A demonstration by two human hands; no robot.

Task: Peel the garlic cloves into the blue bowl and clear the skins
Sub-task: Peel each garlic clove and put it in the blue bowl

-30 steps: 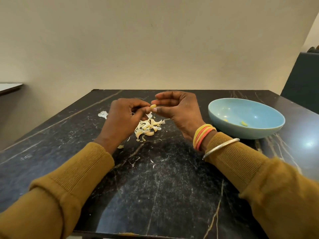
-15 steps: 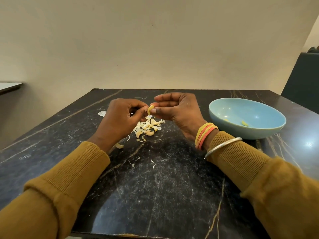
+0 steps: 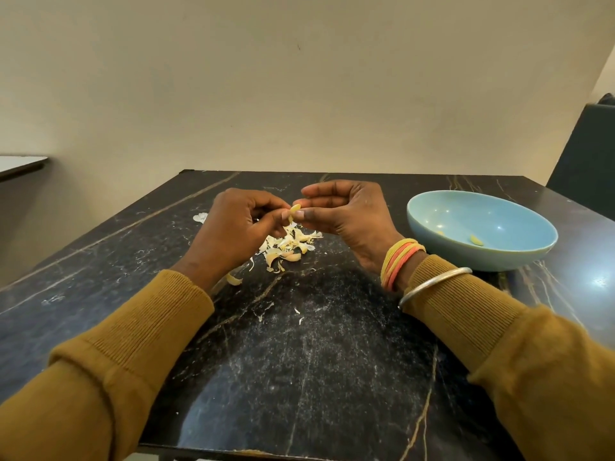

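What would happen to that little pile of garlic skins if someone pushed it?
The garlic skins look thin and curled, so they are probably very light and would likely scatter rather than slide as one heap. Stray flakes lie apart on the table, which suggests they drift easily. They would probably crumple if pinched hard.

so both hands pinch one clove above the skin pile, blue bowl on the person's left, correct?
No. The head view shows the blue bowl on the person's right. The left hand and right hand do pinch the clove above the skin pile.
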